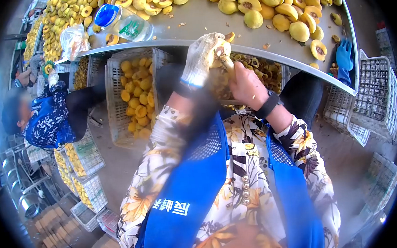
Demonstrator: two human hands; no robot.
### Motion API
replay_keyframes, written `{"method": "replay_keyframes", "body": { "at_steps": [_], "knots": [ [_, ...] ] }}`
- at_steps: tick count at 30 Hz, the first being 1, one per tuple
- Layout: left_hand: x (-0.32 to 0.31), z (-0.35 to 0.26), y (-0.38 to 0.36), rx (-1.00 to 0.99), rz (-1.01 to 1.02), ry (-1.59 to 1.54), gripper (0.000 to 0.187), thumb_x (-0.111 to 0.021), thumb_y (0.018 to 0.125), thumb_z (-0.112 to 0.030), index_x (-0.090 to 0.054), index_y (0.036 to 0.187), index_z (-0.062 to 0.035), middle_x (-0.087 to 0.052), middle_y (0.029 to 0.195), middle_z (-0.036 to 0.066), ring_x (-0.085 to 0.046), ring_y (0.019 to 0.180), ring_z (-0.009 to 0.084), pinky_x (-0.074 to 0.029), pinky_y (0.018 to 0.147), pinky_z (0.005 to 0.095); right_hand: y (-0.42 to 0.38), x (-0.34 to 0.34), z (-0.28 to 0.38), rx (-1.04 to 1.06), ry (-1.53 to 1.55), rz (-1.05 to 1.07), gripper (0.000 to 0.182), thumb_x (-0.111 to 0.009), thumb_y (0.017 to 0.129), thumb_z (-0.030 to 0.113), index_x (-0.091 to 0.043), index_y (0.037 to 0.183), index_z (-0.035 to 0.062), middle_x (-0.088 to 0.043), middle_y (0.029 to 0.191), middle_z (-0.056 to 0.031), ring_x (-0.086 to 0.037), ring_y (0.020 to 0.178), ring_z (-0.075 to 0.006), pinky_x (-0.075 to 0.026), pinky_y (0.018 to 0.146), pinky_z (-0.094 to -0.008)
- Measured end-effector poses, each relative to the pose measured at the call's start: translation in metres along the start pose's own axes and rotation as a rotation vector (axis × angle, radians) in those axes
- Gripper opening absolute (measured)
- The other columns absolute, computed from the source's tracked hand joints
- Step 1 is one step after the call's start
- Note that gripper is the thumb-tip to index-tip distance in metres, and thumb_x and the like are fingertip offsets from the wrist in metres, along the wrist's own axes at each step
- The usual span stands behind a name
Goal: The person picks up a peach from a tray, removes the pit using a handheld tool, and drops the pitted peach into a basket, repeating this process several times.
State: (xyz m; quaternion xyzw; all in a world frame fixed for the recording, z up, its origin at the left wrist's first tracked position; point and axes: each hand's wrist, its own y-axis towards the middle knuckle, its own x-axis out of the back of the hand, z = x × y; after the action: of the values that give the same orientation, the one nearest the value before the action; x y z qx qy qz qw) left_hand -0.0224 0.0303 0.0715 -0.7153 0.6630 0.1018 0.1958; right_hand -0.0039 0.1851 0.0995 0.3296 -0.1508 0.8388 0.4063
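My left hand [205, 55], in a white work glove, is closed around a yellow peach half [230, 36], mostly hidden by the fingers, just over the table's near edge. My bare right hand [249, 85], a dark watch on its wrist, grips the short wooden handle of a tool [227, 66]. The tool's tip meets the fruit at the left fingers and cannot be made out. Below both hands, a crate holds brownish-yellow fruit scraps [261, 72]. On the metal table [183, 29] lie many halved peaches [299, 30], several with pits showing.
A water bottle [126, 24] with a blue cap and a plastic bag [74, 42] lie at the table's left. A blue glove [344, 55] rests at the right corner. A crate of peaches [137, 96] stands left, stacked crates [373, 93] right. Another person [48, 112] sits far left.
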Motion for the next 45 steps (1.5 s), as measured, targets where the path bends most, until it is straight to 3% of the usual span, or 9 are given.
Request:
{"method": "replay_keyframes", "body": {
  "at_steps": [5,8,11,14,20,26,35,38,45],
  "knots": [
    [-0.002,-0.010,-0.001,0.148,-0.016,0.081,0.047,-0.043,0.090,-0.042,-0.058,0.098,0.0018,-0.061,0.089,0.009,-0.058,0.080,0.0141,-0.046,0.072,0.0241,-0.004,0.001,0.001,-0.080,0.071,0.055,0.021,-0.054,0.077,0.014,-0.046,0.086,-0.0033,-0.056,0.075,-0.0275,-0.053,0.075,-0.0448,-0.044,0.063,-0.0449],
    [-0.010,-0.009,-0.007,-0.087,0.029,0.126,0.040,-0.048,0.090,-0.037,-0.057,0.101,0.0005,-0.061,0.088,0.008,-0.058,0.079,0.0142,-0.046,0.072,0.0231,0.000,-0.019,0.004,-0.354,0.341,-0.092,0.022,-0.054,0.078,0.016,-0.047,0.085,-0.0037,-0.056,0.071,-0.0237,-0.056,0.067,-0.0377,-0.044,0.062,-0.0427],
    [-0.029,0.011,-0.017,-0.464,-0.320,0.371,0.032,-0.058,0.086,-0.027,-0.053,0.100,0.0014,-0.059,0.083,0.008,-0.058,0.075,0.0131,-0.048,0.063,0.0224,-0.001,-0.039,-0.004,-0.401,0.571,-0.121,0.017,-0.050,0.078,0.011,-0.044,0.085,-0.0031,-0.052,0.059,-0.0125,-0.052,0.048,-0.0211,-0.042,0.045,-0.0343],
    [-0.030,0.000,-0.018,-0.126,-0.343,-0.002,0.028,-0.057,0.086,-0.024,-0.053,0.098,0.0015,-0.060,0.082,0.009,-0.059,0.065,0.0161,-0.050,0.058,0.0252,-0.001,-0.037,0.007,-0.452,0.723,-0.013,0.013,-0.046,0.078,0.006,-0.041,0.087,-0.0023,-0.047,0.054,-0.0058,-0.043,0.034,-0.0127,-0.034,0.030,-0.0262],
    [-0.005,0.009,-0.008,0.310,-0.137,-0.533,0.027,-0.056,0.086,-0.026,-0.056,0.090,0.0007,-0.059,0.072,0.011,-0.056,0.058,0.0214,-0.047,0.051,0.0297,-0.004,-0.031,0.021,-0.541,0.859,0.074,0.016,-0.044,0.077,0.004,-0.039,0.091,-0.0035,-0.047,0.056,-0.0070,-0.045,0.035,-0.0137,-0.035,0.031,-0.0266],
    [-0.007,0.009,-0.006,-0.019,-0.169,-0.129,0.025,-0.056,0.086,-0.024,-0.057,0.088,0.0006,-0.060,0.071,0.011,-0.057,0.057,0.0192,-0.047,0.050,0.0287,-0.002,-0.027,0.023,-0.613,0.844,0.102,0.016,-0.045,0.077,0.003,-0.040,0.091,-0.0030,-0.046,0.057,-0.0062,-0.044,0.036,-0.0130,-0.036,0.031,-0.0264],
    [-0.011,0.017,-0.002,0.036,-0.363,0.139,0.022,-0.064,0.081,-0.019,-0.060,0.089,0.0005,-0.061,0.077,0.006,-0.057,0.060,0.0110,-0.047,0.051,0.0231,-0.005,-0.029,0.021,-0.640,0.878,0.133,0.011,-0.044,0.077,0.004,-0.043,0.087,-0.0010,-0.047,0.059,-0.0057,-0.044,0.037,-0.0125,-0.036,0.032,-0.0261],
    [0.004,0.023,-0.004,0.043,-0.123,-0.041,0.019,-0.062,0.082,-0.017,-0.061,0.090,0.0007,-0.062,0.081,0.006,-0.058,0.064,0.0113,-0.047,0.052,0.0229,-0.005,-0.030,0.018,-0.645,0.870,0.188,0.011,-0.045,0.077,0.005,-0.043,0.086,-0.0008,-0.047,0.060,-0.0050,-0.043,0.037,-0.0123,-0.037,0.033,-0.0260],
    [0.001,0.005,-0.009,0.109,-0.101,-0.003,0.024,-0.062,0.083,-0.025,-0.062,0.091,-0.0021,-0.063,0.081,0.004,-0.059,0.065,0.0097,-0.047,0.054,0.0213,-0.009,-0.028,0.007,-0.668,1.312,0.338,0.008,-0.045,0.080,0.003,-0.044,0.087,0.0060,-0.041,0.055,0.0009,-0.033,0.036,-0.0063,-0.028,0.032,-0.0217]
  ]
}}
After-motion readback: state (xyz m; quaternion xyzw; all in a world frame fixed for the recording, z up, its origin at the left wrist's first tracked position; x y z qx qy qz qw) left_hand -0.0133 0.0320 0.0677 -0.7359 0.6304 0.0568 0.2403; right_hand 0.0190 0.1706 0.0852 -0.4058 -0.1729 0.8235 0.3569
